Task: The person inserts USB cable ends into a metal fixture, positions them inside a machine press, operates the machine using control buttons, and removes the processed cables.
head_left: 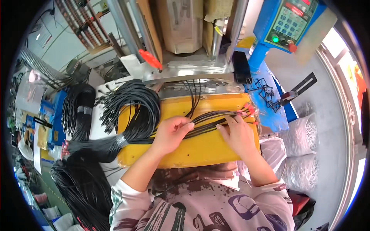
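A loose run of black cables (210, 116) lies across the yellow board (173, 154) in front of me. My left hand (171, 134) is closed on these cables, thumb and fingertips pinching them near the middle. Over their right end, close to the red tips (248, 110), rests my right hand (239, 135); its thumb and fingers are apart and touch the cables. A thick coiled bundle of black cables (143, 101) sits on the board's left side, bound with a clear tie (121, 140). Two or three cables (195, 101) run up toward the metal machine edge.
A metal machine frame (185, 71) with a red-handled part (150, 59) stands behind the board. More black cable bundles (83, 184) hang at the left. To the right are a blue control panel (287, 27), a slotted black bracket (302, 87) and clear bags (302, 134).
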Demonstrator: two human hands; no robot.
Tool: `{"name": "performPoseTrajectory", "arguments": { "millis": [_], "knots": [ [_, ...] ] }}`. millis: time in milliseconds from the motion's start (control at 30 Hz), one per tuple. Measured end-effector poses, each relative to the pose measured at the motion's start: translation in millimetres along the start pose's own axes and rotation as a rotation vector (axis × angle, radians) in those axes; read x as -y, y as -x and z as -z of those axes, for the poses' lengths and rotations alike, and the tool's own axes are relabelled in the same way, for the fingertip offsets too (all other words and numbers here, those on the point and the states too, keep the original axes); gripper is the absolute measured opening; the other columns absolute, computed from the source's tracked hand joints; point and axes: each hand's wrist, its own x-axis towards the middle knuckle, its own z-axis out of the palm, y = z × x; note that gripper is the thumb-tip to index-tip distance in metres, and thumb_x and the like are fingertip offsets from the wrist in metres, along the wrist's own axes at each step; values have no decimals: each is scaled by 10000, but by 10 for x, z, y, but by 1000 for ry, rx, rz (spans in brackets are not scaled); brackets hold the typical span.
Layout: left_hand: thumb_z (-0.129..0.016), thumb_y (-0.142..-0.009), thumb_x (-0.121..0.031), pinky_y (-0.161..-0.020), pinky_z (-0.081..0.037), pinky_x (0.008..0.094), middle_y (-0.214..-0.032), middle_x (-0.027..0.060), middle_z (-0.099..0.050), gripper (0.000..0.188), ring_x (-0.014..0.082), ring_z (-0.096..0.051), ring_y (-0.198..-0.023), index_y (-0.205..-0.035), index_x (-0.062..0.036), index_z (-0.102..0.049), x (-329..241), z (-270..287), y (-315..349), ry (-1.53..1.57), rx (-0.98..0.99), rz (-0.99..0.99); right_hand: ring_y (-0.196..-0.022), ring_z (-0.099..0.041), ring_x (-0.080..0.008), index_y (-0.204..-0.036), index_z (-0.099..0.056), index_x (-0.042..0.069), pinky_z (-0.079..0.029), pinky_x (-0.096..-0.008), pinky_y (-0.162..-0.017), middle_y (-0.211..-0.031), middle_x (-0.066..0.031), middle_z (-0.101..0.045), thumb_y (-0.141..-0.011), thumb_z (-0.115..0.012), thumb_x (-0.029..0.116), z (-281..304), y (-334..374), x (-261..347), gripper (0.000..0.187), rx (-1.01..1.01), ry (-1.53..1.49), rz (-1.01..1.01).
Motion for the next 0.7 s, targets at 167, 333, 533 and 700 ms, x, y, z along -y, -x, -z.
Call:
{"name": "performPoseTrajectory", "arguments": {
  "millis": [167,333,533,700],
  "knots": [
    [-675,-968,-141,-674,-501,278,-818,84,-692,143,177,-640,-737,-917,-9,-698,-139,-72,131,-237,-31,-182,-724,-643,-154,-1199,-670,55,-500,-330,-611,-862,-23,-614,-927,-733,254,-113,74,130,343,245,-622,-170],
    [-596,-1021,-138,-662,-505,285,-853,46,-690,117,183,-628,-735,-1021,-66,-688,-351,450,216,-786,300,-72,-785,-619,-135,-1209,-662,57,-504,-306,-678,-899,-7,-603,-945,-715,212,-434,72,85,310,57,-1211,-526],
    [-567,-1045,-184,-635,-507,275,-889,35,-649,154,136,-608,-719,-1156,-90,-616,-334,-377,273,462,517,417,-899,-602,-130,-1255,-642,50,-504,-291,-797,-963,-17,-609,-988,-665,180,-349,10,184,298,-76,-1360,-512],
    [-544,-1061,-198,-630,-534,287,-811,13,-580,179,103,-560,-671,-1173,-70,-601,-118,-441,126,472,500,385,-955,-612,-159,-1325,-597,8,-507,-296,-861,-1016,-60,-629,-1028,-596,190,-8,18,151,348,258,-822,-135]
  ]
}}
